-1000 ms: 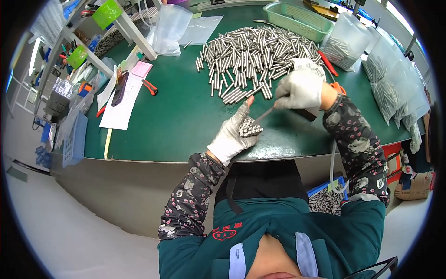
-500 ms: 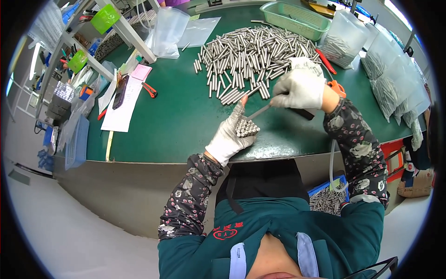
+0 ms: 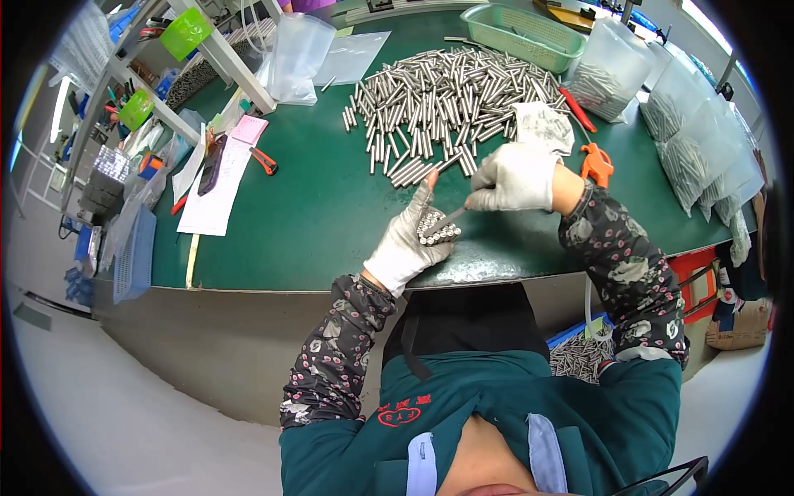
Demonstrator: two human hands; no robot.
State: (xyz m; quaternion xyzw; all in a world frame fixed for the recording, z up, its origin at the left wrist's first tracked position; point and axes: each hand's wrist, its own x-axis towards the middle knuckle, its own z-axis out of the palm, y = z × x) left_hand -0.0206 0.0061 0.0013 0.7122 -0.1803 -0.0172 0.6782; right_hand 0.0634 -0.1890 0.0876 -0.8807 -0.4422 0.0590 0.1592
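My left hand point(image 3: 408, 246), in a white glove with a bare thumb tip, is closed round a bundle of metal pins point(image 3: 435, 229), their round ends facing up. Above and to its right, my right hand point(image 3: 514, 178), also gloved, grips a thin flat grey tool point(image 3: 447, 222), perhaps a file. The tool's far end slants down over the pin ends and appears to touch them. Its handle is hidden by the right hand. Just beyond both hands spreads a large heap of loose metal pins point(image 3: 447, 99) on the green table point(image 3: 314, 207).
A white cloth point(image 3: 542, 126), a red-handled tool point(image 3: 578, 110) and an orange air gun point(image 3: 597, 164) lie right of the heap. Bags of pins point(image 3: 691, 157) line the right side. A green basket point(image 3: 523, 37) stands behind; papers point(image 3: 211, 194) and a red cutter point(image 3: 264, 161) lie left.
My right hand has moved left and nearer to me, bringing the grey tool across the pin ends. The dark handle is now out of sight. My left hand stays nearly still.
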